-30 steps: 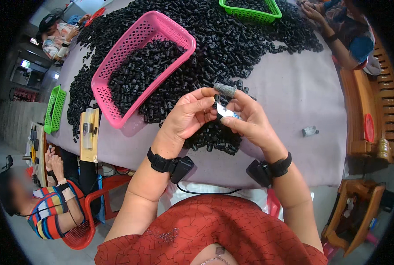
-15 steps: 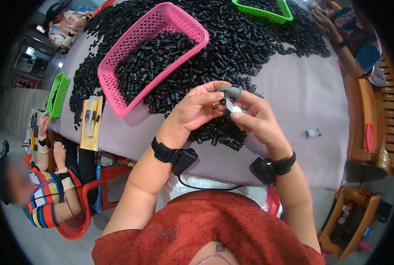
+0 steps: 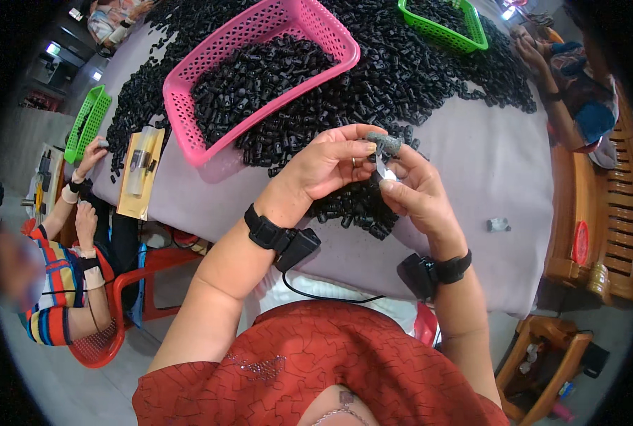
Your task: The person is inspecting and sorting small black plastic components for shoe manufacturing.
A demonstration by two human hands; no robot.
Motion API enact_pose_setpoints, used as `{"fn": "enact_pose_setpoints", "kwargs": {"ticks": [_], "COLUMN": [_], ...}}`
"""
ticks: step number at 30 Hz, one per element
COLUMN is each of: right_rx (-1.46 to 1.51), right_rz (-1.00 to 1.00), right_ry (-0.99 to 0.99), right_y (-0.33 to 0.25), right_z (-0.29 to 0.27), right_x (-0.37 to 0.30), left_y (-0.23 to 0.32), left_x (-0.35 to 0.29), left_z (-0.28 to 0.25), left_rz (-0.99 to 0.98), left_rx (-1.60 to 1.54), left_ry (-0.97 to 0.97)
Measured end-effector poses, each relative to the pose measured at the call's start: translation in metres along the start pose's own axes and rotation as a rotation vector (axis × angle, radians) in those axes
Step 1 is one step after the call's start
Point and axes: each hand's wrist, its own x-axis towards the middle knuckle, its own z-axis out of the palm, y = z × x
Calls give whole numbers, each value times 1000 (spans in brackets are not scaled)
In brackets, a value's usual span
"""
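Note:
My left hand [image 3: 323, 167] pinches a small grey, speckled cylinder [image 3: 389, 143] between thumb and forefinger, above the table's near side. From its underside hangs a thin, shiny, pale strip [image 3: 382, 167]. The strip's lower end is pinched by my right hand [image 3: 423, 195], whose forefinger is up against the cylinder. Whether the strip is film or a label is unclear. Below both hands lies a heap of small black cylindrical pieces [image 3: 352, 213], partly hidden by my fingers.
A pink perforated basket [image 3: 259, 121] full of black pieces stands ahead left, with green baskets [image 3: 458, 42] farther off. A clear tube lies on a tan envelope [image 3: 146, 188] at left. Another grey piece [image 3: 498, 225] sits at right. Co-workers sit around the table.
The cylinder has tilted, its right end now lower, and the strip shows longer beneath it. The whole view has shifted slightly. At left, a co-worker's hand has risen towards a green basket.

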Motion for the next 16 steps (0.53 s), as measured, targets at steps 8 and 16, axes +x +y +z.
{"fn": "enact_pose_setpoints", "kwargs": {"ticks": [8, 16], "right_rx": [74, 5], "right_rz": [-6, 3], "right_ry": [-42, -6], "right_y": [-2, 1], "right_z": [0, -4], "right_x": [0, 2], "left_y": [1, 0], "left_x": [0, 0], "left_z": [4, 0], "left_rz": [1, -12], "left_rx": [0, 25], "left_ry": [-40, -57]}}
